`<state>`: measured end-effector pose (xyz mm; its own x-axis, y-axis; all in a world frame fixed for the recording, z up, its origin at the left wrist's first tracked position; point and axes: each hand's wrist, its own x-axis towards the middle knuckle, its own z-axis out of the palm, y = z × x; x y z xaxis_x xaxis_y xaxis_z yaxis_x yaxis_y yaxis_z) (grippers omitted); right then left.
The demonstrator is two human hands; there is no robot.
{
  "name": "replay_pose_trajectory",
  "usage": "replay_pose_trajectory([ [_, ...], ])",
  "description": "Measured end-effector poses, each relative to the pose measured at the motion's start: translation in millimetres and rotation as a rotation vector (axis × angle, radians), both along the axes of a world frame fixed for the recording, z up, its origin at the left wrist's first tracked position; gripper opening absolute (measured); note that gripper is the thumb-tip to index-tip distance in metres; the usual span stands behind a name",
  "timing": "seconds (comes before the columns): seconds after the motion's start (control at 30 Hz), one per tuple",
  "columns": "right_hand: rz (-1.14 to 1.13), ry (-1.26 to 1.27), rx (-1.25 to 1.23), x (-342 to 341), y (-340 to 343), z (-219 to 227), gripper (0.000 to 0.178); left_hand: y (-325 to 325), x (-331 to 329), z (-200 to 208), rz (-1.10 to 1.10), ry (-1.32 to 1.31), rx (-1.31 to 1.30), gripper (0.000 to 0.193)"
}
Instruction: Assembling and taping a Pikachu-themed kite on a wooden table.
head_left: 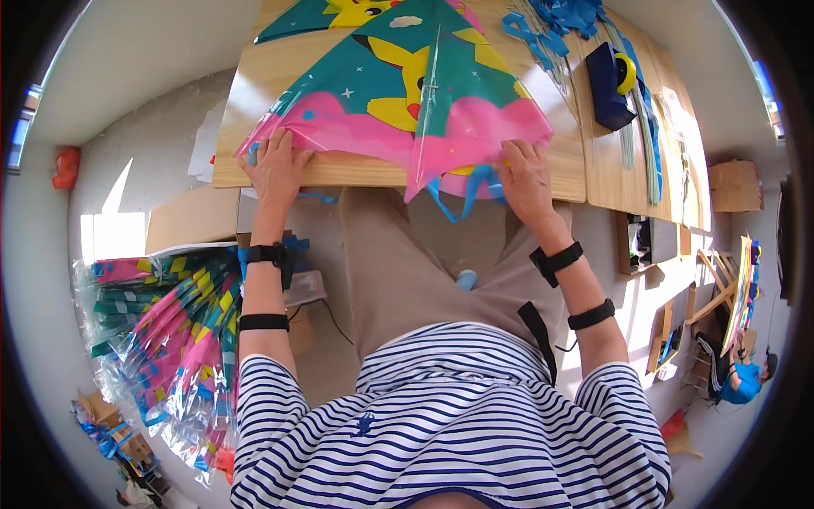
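The tabletop (356,175) stretches under and beyond the fingers (276,142); left of them, nearer the body, lies a heap of clear-wrapped kites (170,322) that look finished. The pink-and-teal cartoon kite (398,110) lies spread between and ahead of both sets of fingers, its print complete; I judge it partway done, as blue ribbon (471,193) dangles loose just left of the right fingers. The left hand (278,170) rests loosely spread on the kite's left lower edge, the right hand (527,180) half-curled over its right; neither's underside shows, so I cannot tell whether they pinch it.
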<state>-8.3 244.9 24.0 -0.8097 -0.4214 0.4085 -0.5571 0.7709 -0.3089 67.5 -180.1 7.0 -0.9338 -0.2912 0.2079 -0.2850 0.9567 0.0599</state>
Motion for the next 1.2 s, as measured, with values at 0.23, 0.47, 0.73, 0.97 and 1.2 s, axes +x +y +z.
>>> replay_pose_trajectory([
  [0.23, 0.276, 0.029, 0.054, 55, -106, 15, 0.043, 40, -6, -2, -0.131, 0.001, 0.014, 0.051],
  [0.47, 0.282, 0.132, 0.109, 35, -114, -7, 0.024, 82, -10, 5, -0.161, -0.051, 0.134, 0.051],
  [0.73, -0.029, 0.34, -0.331, -23, -11, 73, 0.016, 65, -12, 5, -0.114, -0.08, 0.06, 0.051],
  [0.97, -0.378, 0.343, -0.286, -87, 135, 69, 0.014, 31, -44, 16, 0.02, -0.152, 0.03, 0.055],
  [1.2, -0.753, 0.108, 0.366, -90, 160, 39, 0.011, 28, -49, 15, 0.05, -0.175, 0.082, 0.054],
])
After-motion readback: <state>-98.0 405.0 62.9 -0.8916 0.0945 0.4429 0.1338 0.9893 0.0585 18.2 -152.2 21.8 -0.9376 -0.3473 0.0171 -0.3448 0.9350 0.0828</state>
